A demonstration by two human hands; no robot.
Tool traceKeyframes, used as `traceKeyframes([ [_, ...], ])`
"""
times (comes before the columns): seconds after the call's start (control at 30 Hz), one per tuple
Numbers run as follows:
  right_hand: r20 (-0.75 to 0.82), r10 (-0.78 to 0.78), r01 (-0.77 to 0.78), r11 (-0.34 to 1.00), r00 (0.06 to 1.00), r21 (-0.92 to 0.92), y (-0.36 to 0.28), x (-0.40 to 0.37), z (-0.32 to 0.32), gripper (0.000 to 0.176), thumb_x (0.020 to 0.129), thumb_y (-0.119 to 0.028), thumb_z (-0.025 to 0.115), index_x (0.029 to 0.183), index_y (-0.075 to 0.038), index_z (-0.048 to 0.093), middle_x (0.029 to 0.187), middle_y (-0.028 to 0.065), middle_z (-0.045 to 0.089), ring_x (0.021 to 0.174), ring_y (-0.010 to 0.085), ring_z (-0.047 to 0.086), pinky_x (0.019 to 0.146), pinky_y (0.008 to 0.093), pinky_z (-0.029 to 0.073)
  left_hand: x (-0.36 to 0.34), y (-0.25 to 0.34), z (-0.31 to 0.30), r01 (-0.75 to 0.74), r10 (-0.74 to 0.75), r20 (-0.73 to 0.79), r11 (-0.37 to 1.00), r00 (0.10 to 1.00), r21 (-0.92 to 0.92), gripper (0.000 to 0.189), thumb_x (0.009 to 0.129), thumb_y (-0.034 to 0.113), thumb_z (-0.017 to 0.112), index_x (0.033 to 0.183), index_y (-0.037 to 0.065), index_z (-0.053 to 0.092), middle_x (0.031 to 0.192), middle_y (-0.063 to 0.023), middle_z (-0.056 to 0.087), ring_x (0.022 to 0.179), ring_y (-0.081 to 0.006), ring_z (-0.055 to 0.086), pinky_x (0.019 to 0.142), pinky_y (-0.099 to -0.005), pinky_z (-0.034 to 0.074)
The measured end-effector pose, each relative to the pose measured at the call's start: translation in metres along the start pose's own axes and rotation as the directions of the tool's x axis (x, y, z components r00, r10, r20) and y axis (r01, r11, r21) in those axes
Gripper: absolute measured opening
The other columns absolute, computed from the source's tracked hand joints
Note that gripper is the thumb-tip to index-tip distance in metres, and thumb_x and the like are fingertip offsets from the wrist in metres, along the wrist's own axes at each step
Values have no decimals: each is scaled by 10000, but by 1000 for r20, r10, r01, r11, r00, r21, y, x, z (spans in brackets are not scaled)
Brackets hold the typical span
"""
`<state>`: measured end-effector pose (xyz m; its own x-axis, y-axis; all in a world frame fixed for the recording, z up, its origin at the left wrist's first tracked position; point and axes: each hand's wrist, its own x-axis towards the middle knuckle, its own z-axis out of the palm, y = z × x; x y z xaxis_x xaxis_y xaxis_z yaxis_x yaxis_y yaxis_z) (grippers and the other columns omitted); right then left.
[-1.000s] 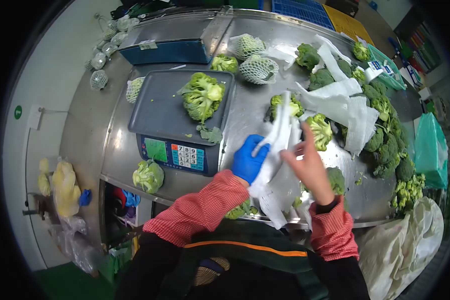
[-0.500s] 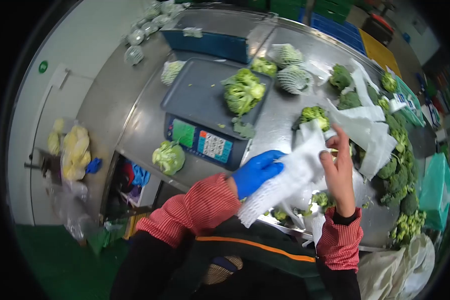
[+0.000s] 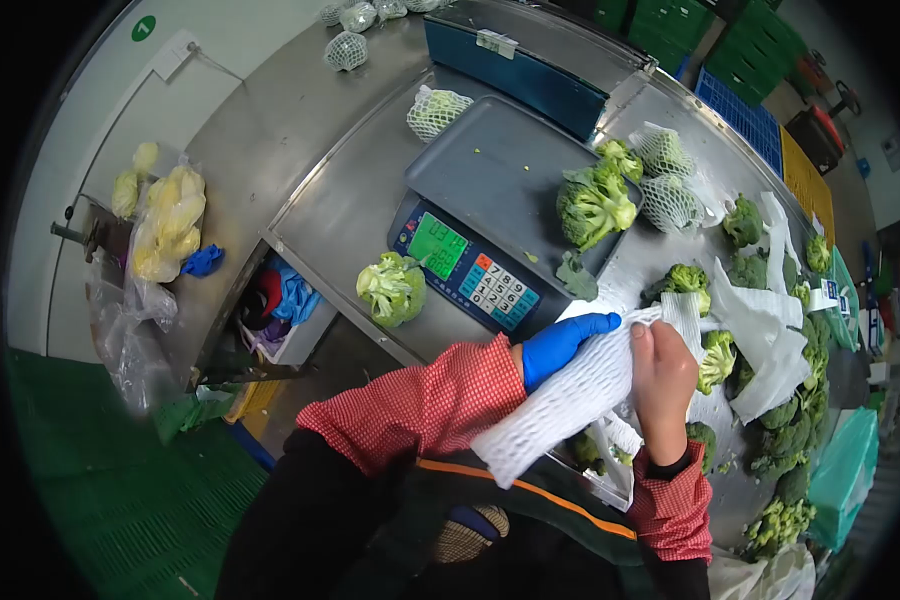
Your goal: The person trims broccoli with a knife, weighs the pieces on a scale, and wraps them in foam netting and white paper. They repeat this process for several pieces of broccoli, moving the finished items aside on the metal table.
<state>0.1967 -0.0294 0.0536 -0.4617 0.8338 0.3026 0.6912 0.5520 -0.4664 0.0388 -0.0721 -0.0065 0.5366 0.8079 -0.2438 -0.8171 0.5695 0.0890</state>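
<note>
Presently, far left: yellow bags [image 3: 170,220] hang by the counter [image 3: 300,170] end, well apart from both hands.
Counter: a loose head [image 3: 392,288] of broccoli lies just beside the scale [image 3: 470,270], at its keypad corner.
Scale: a tray head [image 3: 595,203] sits at the right edge of the tray.
Left hand [image 3: 560,343]: blue-gloved, fingers stretched along the upper end of the net [image 3: 560,405]. Whether the grip pinches underneath cannot be told.
Net: a white foam sleeve slanting from the person's chest up to the counter edge, held between the two hands.
Right hand [image 3: 662,380]: bare, its grip curled shut over the top end of the net.
Right of hands: spare nets [image 3: 760,320] lie over a broccoli pile [image 3: 790,420]. Netted heads [image 3: 667,200] sit just beside the tray.
Step in hand: judged to be readying the net, with both hands working at its upper end and no broccoli in it.
Next move calls for: the mouth spread wide and one hand freed to take up a head. Several lie near.
</note>
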Motion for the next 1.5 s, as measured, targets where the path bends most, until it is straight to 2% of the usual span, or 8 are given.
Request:
traceKeyframes([
  [0.43,109,396,-364,657,912,661,-34,21,36,194,793,-137,705,891,15,637,671,26,558,635,74,496,577,242,409,-18,44,-2,101,-57,-159,953,986,285,417,922,318,488,1216,26,525,1112,-85,616,949,-168,608,874,-312,475],
  [0.73,-155,-116,139,980,981,142,-57,20,13,43,799,-40,611,800,-26,570,764,114,560,676,299,558,588,355,437,-13,40,-32,-58,185,-296,918,937,392,326,926,257,481,1123,18,585,1068,-93,638,967,-182,602,891,-312,461],
  [0.93,791,50,-791,99,610,603,-37,-1,28,245,892,-170,610,1069,-4,578,958,-3,616,853,80,548,758,257,457,-7,52,4,-330,400,-158,880,903,341,321,921,294,484,1037,8,572,991,-132,622,959,-205,597,884,-376,464],
  [0.97,807,-67,-728,392,587,562,-29,3,18,396,851,-174,654,1190,-2,543,1043,24,616,917,86,554,829,250,452,-7,55,-14,-250,293,-119,924,949,288,296,915,292,504,1014,22,572,976,-99,613,925,-176,592,847,-342,471],
  [1.1,547,150,-495,-281,824,823,18,16,17,322,789,-84,635,1094,-3,567,971,84,653,922,170,627,862,328,498,-20,59,0,57,41,-155,814,987,578,356,884,262,623,1152,35,564,1060,-30,591,1013,-104,527,881,-271,431],
  [1.27,462,437,-522,19,771,853,58,69,32,213,846,-148,554,1029,-38,556,690,5,562,477,95,539,339,228,394,-17,132,43,225,349,-106,-322,931,920,406,822,240,699,1123,-4,577,1024,-129,648,946,-168,604,858,-313,464],
  [1.4,354,563,-578,285,746,765,72,112,79,350,915,-328,469,1005,-8,578,705,27,561,471,115,481,393,274,359,40,192,60,252,741,189,-439,644,862,457,881,434,563,1112,40,563,1005,-225,624,944,-372,607,804,-409,479],
  [1.5,453,505,-635,275,734,722,79,128,108,434,947,-368,404,1070,13,570,903,60,626,657,133,560,533,270,434,99,245,-13,660,641,-361,-314,678,682,620,914,566,408,1237,51,528,1092,-208,627,1035,-354,596,859,-402,473],
])
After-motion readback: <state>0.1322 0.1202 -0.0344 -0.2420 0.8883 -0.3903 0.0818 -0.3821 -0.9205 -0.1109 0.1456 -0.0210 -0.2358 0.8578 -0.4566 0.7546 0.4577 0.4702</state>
